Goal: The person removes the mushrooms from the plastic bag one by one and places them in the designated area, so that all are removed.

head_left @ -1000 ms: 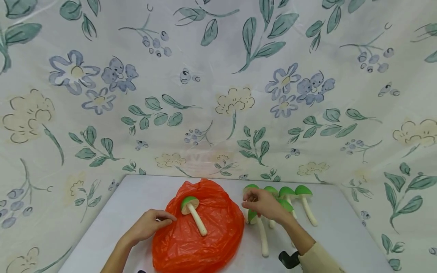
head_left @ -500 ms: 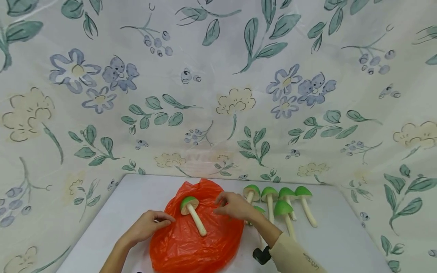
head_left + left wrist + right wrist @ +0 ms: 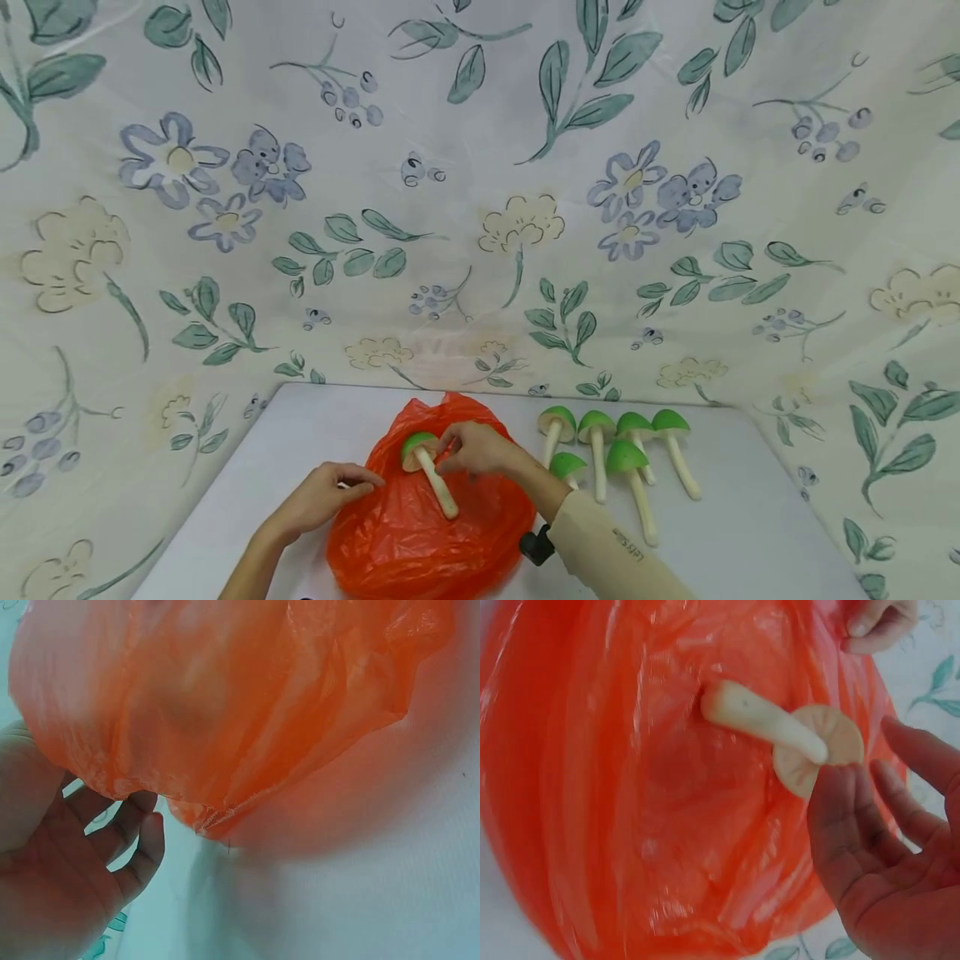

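Observation:
A red plastic bag [image 3: 397,542] lies spread on the white table, with one toy mushroom [image 3: 442,496] on it, green-capped and pale-stemmed. My left hand [image 3: 330,496] pinches the bag's left edge between thumb and fingers; the left wrist view shows the orange-tinted film [image 3: 225,735] draped over the curled fingers [image 3: 142,847]. Over the bag, my right hand [image 3: 480,450] is beside the mushroom's cap with bent, parted fingers. In the right wrist view its fingertips overlap the cap's pale underside [image 3: 832,739], and the thumb stands apart from the fingers.
Several more green-capped mushrooms [image 3: 624,457] lie in a loose group on the table right of the bag. A floral cloth [image 3: 517,300] hangs behind the table [image 3: 750,533]. A black wrist camera [image 3: 536,546] sits at the right sleeve [image 3: 600,542].
My right hand has moved left from the mushroom group, across the bag, to the mushroom on it. The left hand has stayed at the bag's edge.

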Action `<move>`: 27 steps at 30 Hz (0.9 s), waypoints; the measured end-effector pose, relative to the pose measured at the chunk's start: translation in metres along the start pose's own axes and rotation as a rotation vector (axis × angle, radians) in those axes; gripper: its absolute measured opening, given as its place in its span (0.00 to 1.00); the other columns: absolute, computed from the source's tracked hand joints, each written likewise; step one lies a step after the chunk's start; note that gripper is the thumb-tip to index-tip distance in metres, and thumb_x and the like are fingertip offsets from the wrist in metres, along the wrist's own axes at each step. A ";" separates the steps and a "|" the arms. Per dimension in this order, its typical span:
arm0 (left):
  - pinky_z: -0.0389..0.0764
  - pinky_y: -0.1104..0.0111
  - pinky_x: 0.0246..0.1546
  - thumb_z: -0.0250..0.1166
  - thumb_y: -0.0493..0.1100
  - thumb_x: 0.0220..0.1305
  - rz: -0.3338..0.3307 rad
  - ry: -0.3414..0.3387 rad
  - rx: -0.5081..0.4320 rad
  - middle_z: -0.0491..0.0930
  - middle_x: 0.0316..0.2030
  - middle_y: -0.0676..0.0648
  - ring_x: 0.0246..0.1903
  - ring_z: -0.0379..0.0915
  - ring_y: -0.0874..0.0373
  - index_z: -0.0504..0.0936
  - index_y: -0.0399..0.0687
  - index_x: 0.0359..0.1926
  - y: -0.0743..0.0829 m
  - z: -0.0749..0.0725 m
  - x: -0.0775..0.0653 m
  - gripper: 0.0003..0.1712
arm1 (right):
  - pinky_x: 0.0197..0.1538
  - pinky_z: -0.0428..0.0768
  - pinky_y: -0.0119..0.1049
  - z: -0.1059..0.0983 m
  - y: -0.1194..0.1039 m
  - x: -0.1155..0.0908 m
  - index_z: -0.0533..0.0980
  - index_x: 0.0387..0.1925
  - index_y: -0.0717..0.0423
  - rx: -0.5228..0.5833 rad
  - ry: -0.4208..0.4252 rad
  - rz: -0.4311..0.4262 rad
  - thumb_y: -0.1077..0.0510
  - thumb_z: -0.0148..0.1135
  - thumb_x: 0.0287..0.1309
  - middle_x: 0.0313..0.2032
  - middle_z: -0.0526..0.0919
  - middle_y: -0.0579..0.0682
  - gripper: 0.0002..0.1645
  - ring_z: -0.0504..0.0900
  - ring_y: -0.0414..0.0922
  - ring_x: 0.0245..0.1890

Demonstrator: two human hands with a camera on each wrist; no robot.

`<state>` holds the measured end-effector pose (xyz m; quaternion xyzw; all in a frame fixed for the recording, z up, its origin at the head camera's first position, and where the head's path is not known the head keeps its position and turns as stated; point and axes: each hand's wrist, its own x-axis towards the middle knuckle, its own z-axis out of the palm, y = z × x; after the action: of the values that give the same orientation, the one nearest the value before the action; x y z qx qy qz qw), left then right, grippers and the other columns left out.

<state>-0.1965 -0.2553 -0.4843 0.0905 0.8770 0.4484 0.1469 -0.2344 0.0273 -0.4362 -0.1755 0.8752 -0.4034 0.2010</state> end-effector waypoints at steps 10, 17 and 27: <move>0.78 0.62 0.44 0.65 0.43 0.69 -0.009 0.003 0.001 0.84 0.46 0.48 0.43 0.73 0.52 0.88 0.46 0.49 -0.001 0.001 -0.002 0.12 | 0.32 0.76 0.34 0.029 0.006 0.003 0.75 0.55 0.50 -0.148 -0.032 0.028 0.62 0.76 0.53 0.30 0.76 0.47 0.29 0.75 0.44 0.28; 0.77 0.62 0.42 0.65 0.44 0.69 -0.006 0.004 -0.002 0.84 0.47 0.48 0.43 0.73 0.52 0.88 0.46 0.50 -0.002 0.000 -0.002 0.13 | 0.32 0.77 0.35 0.036 0.012 0.001 0.69 0.57 0.47 -0.133 -0.012 0.043 0.63 0.76 0.52 0.29 0.76 0.48 0.33 0.76 0.45 0.27; 0.80 0.61 0.43 0.65 0.45 0.69 -0.028 0.008 -0.006 0.84 0.47 0.47 0.43 0.73 0.53 0.88 0.46 0.50 -0.003 0.000 -0.006 0.13 | 0.30 0.75 0.34 0.033 0.022 -0.001 0.71 0.52 0.50 -0.019 0.001 0.013 0.68 0.73 0.51 0.27 0.76 0.48 0.29 0.74 0.44 0.25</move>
<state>-0.1914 -0.2589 -0.4858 0.0760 0.8775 0.4491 0.1499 -0.2205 0.0206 -0.4728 -0.1713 0.8804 -0.3938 0.2014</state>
